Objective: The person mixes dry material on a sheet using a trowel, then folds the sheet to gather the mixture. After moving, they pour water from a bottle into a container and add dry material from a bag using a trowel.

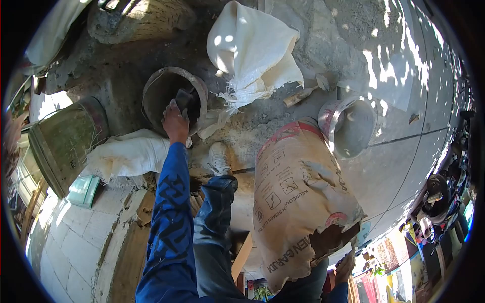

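My left hand (pixel 176 120) is inside the rim of a round grey bucket (pixel 202 91), its fingers closed on a dark block-like object (pixel 185 98). At the lower right, my right hand (pixel 345 267) is beside the torn open end of a brown paper cement sack (pixel 298 197); its fingers look bent around a thin edge or tool that I cannot make out. The sack lies against my leg, its dark opening toward me.
A white woven sack (pixel 252 48) lies beyond the bucket, another (pixel 129 154) to its left. A large greenish bucket (pixel 65 141) lies tipped at the left. Right of the cement sack is a pale bucket (pixel 351 126), with a wooden-handled tool (pixel 301 96) nearby.
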A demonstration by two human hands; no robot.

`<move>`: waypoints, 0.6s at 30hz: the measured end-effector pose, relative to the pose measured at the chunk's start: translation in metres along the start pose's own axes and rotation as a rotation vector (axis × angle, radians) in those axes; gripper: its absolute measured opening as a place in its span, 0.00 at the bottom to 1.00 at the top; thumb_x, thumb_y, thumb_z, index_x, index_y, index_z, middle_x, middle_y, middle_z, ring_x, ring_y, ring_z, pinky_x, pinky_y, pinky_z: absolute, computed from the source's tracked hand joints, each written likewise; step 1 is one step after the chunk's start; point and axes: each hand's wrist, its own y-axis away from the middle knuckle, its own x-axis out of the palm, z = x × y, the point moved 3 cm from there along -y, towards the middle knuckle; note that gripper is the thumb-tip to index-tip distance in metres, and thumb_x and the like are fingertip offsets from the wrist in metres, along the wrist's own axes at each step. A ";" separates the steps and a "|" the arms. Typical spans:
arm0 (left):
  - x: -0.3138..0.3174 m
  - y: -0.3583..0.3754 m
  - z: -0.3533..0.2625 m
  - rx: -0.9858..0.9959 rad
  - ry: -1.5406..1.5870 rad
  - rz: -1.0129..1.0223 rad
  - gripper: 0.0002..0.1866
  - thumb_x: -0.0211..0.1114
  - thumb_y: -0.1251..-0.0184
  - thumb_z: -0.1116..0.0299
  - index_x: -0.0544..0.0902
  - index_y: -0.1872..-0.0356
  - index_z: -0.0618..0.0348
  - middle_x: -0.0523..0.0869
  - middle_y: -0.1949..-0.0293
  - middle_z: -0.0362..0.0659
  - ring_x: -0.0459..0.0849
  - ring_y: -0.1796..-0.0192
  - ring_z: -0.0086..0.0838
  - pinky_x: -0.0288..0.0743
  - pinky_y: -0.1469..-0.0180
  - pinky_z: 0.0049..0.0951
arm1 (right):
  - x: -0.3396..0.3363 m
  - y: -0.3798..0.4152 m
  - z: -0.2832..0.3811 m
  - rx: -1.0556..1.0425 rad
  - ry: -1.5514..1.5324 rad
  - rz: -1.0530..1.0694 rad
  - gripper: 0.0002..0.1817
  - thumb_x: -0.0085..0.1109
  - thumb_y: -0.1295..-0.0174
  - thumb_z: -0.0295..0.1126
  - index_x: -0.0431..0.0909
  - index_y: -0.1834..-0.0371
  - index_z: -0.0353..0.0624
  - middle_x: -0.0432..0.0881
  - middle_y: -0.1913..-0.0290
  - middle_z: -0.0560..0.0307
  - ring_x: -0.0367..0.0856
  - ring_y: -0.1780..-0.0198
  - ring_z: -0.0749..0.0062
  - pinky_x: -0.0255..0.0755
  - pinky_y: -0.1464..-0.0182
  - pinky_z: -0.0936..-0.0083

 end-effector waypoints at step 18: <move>-0.151 0.164 -0.076 -0.813 2.358 0.542 0.17 0.55 0.33 0.58 0.79 0.47 0.50 0.83 0.47 0.40 0.80 0.44 0.34 0.70 0.43 0.45 | -0.043 0.011 0.042 -0.116 -0.127 0.191 0.21 0.50 0.33 0.53 0.70 0.61 0.45 0.67 0.76 0.66 0.67 0.79 0.83 0.65 0.77 0.83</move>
